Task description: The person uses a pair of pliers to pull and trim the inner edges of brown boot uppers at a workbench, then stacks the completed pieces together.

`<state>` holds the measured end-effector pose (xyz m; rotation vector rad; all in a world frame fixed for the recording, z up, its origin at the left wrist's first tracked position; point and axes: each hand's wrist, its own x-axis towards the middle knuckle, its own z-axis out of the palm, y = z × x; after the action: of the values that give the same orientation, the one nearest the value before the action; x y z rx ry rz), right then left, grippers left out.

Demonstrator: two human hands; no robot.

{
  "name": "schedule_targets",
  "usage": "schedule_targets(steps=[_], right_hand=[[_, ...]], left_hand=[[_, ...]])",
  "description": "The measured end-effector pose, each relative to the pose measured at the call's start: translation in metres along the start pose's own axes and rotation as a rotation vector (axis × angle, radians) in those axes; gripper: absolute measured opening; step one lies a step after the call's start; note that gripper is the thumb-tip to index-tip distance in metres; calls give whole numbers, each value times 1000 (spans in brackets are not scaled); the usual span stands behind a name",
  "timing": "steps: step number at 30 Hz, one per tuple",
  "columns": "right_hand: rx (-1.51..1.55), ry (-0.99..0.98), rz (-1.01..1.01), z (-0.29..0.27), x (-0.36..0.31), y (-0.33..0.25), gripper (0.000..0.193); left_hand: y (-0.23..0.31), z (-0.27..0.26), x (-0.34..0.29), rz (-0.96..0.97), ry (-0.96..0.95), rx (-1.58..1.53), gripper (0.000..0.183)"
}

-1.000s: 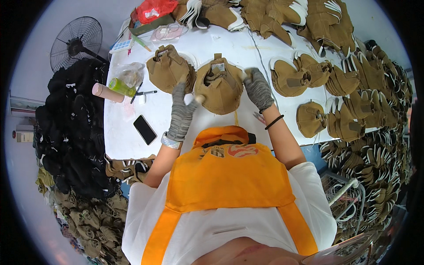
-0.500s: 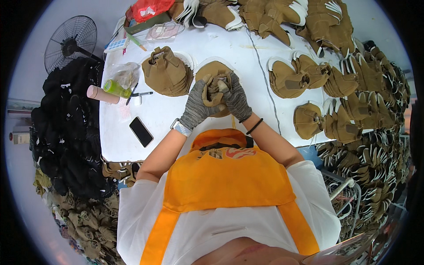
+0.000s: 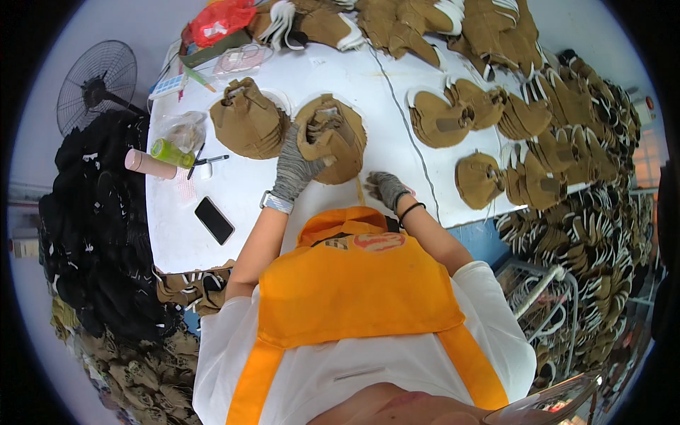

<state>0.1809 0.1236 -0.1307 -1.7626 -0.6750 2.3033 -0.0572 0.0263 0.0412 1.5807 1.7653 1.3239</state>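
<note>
L hand: grey glove, fingers closed on near-left edge of tan upper; watch at wrist.
R hand: grey glove, on tabletop just R of upper's near edge; fingers curled, nothing held that I can see; black band at wrist.
Upper: tan shoe piece on top of a small stack, centre of tabletop, just ahead of person; one flap bent up by L hand.
2nd stack: same tan pieces, just L of upper, close but apart.
R side: more tan stacks in rows across tabletop, running off to far R edge.
Far edge: heap of tan/white pieces; red bag at far L corner.
L side: phone face down, near L forearm; pink tube lying flat, green bottle beside it, pen nearby.
Off tabletop L: fan, black pile below it.
Person: orange apron over white shirt.
</note>
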Motion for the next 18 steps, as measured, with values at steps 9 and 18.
schedule_targets(steps=[9, 18], right_hand=[[228, -201, -105, 45, -10, 17, 16], [20, -501, -597, 25, -55, 5, 27]], left_hand=[[-23, -16, -28, 66, 136, 12, 93], [8, -39, 42, -3, 219, -537, 64]])
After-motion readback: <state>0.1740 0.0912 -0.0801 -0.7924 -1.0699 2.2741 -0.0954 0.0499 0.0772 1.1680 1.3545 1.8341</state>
